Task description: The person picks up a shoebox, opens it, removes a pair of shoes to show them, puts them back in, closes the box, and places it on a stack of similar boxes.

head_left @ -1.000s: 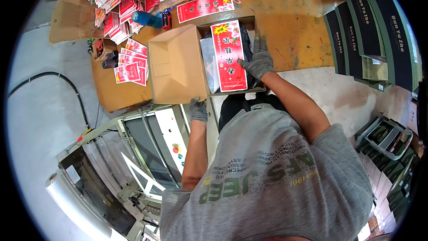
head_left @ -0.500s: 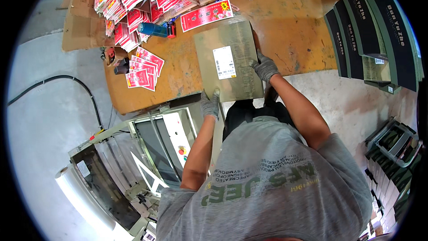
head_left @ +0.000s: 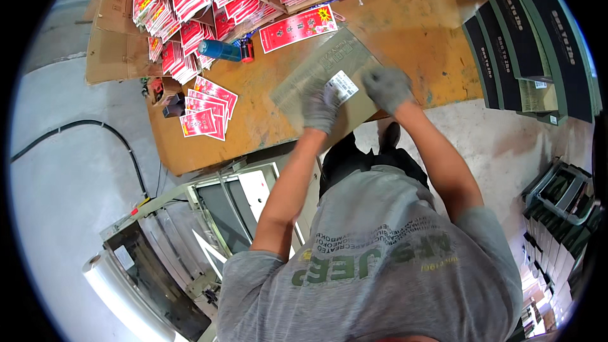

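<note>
A flat olive-green box (head_left: 304,82) lies tilted at an angle on the near edge of the table. It has a white printed label (head_left: 342,86) on its top. My left hand (head_left: 322,109), in a grey glove, rests over the box's near left part, beside the label. My right hand (head_left: 387,87), gloved alike, is curled at the box's right side, just right of the label. Motion blurs the fingers of both hands, so their grip does not show clearly.
Cartons (head_left: 117,50) of red-and-white packets stand at the back left. A blue bottle (head_left: 218,50), a long red strip (head_left: 297,28) and fanned red packets (head_left: 206,107) lie on the table (head_left: 424,44). Dark green boxes (head_left: 506,44) stand right. A machine (head_left: 158,272) sits lower left.
The box has turned on the table, its label now slanted. My left hand has moved from its near edge onto its top. My right hand has shifted slightly and blurred.
</note>
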`<state>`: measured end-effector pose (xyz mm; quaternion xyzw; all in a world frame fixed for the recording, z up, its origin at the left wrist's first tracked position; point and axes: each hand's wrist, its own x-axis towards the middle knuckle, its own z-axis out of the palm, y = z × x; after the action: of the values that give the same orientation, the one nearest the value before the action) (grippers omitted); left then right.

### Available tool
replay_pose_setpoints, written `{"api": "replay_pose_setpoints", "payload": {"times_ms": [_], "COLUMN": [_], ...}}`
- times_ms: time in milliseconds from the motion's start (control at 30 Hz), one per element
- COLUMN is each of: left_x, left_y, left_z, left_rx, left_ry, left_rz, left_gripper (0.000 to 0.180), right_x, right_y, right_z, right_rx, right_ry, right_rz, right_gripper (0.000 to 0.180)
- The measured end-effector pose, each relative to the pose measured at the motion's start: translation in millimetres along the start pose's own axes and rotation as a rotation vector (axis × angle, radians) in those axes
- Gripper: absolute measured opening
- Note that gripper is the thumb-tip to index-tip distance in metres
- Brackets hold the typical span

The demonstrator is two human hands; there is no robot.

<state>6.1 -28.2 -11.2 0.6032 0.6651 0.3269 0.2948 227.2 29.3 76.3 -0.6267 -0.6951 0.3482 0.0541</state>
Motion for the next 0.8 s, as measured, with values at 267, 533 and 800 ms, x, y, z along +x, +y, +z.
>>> {"api": "replay_pose_setpoints", "payload": {"times_ms": [267,533,800], "left_x": [47.5,173.1,237.1], "left_y": [-83.2,-227.4,-242.9], "left_z": [-80.3,-105.3,-137.7], "left_rx": [0.565,0.677,0.551], "left_ry": [-0.224,0.564,0.216], "left_rz": [-0.414,-0.428,-0.645], "left_gripper": [0.053,0.084,0.065], "right_x": [-6.8,31.9,20.6], "right_y": [82.4,61.7,24.9], "right_z": [128.7,101.4,118.4], "right_rx": [0.599,0.228,-0.091], "right_ry": [0.173,0.294,0.530], "right_rz": [0.144,0.154,0.246], "right_gripper": [0.052,0.059,0.058]}}
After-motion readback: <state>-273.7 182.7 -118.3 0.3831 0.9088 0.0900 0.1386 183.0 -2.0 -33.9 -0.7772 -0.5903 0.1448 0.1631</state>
